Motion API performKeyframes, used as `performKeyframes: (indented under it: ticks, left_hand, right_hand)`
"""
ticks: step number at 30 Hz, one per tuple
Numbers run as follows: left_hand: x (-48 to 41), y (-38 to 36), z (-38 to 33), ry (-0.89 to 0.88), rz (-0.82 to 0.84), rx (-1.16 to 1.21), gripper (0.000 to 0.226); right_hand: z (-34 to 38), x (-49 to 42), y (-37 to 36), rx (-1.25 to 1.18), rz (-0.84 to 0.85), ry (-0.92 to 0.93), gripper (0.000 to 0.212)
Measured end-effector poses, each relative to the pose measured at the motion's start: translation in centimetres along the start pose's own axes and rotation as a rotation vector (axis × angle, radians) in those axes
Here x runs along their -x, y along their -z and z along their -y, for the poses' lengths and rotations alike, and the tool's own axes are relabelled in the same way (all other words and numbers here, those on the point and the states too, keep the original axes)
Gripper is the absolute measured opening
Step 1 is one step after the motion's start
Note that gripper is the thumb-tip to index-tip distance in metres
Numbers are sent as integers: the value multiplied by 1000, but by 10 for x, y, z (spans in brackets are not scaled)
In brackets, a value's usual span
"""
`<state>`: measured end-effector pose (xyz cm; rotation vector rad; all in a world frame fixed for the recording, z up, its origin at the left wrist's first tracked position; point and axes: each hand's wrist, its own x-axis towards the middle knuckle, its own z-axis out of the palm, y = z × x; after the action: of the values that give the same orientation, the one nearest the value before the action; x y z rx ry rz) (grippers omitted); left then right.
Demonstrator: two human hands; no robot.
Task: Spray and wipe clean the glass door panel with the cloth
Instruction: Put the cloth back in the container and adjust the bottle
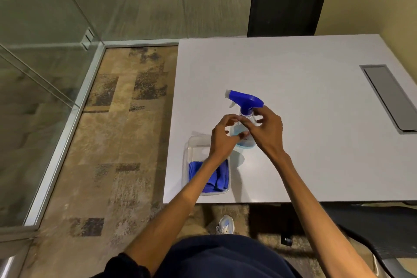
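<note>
A clear spray bottle (244, 106) with a blue trigger head and pale blue liquid stands on the white table (304, 88). My right hand (269, 131) wraps its fingers around the bottle's shoulder from the right. My left hand (222, 136) is at the bottle's left side, fingers apart, thumb touching the body. A blue cloth (217, 179) lies crumpled in a clear plastic tray (198, 142) at the table's front left corner, partly under my left forearm. The glass door panel (33, 56) stands to the far left.
A black chair (286, 4) sits behind the table. A grey cable hatch (383, 95) is set into the table at the right. Patterned carpet (117, 142) lies between table and glass. Another chair (379, 232) is at the lower right, and my shoe (225, 224) shows below the table edge.
</note>
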<state>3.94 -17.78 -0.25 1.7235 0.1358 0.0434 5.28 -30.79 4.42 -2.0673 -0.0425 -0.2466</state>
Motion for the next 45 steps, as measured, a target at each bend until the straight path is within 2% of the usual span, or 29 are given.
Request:
performKeyframes:
  ticks: [5, 14, 23, 45]
  left_hand:
    - [4, 51, 0, -38, -115, -114, 41]
    - [11, 82, 35, 120, -197, -194, 34]
    - [14, 76, 57, 206, -192, -169, 30]
    - [24, 78, 63, 199, -190, -212, 31]
  right_hand:
    - [29, -3, -25, -37, 149, 72, 36]
    - [19, 12, -77, -89, 327, -47, 42]
    - [-1, 19, -100, -72, 348, -158, 43]
    - [-8, 38, -104, -51, 345, -141, 40]
